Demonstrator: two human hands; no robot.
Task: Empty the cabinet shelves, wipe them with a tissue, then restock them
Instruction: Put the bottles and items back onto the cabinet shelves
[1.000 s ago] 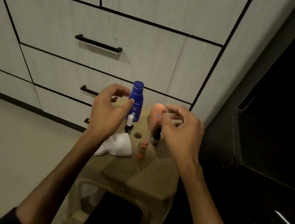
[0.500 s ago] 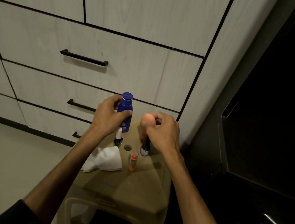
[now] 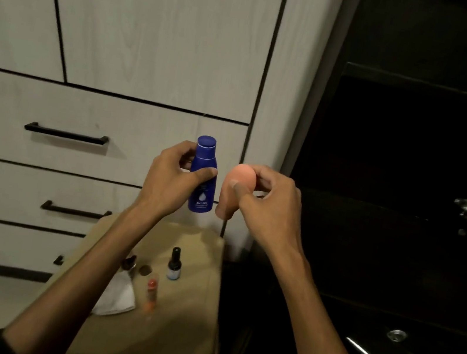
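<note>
Both hands have lifted clear above the stool, left hand gripping the upright blue bottle, right hand gripping the peach bottle, nearer the dark open cabinet to the right.

Upright blue lotion bottle and peach container held aloft above the stool
</note>
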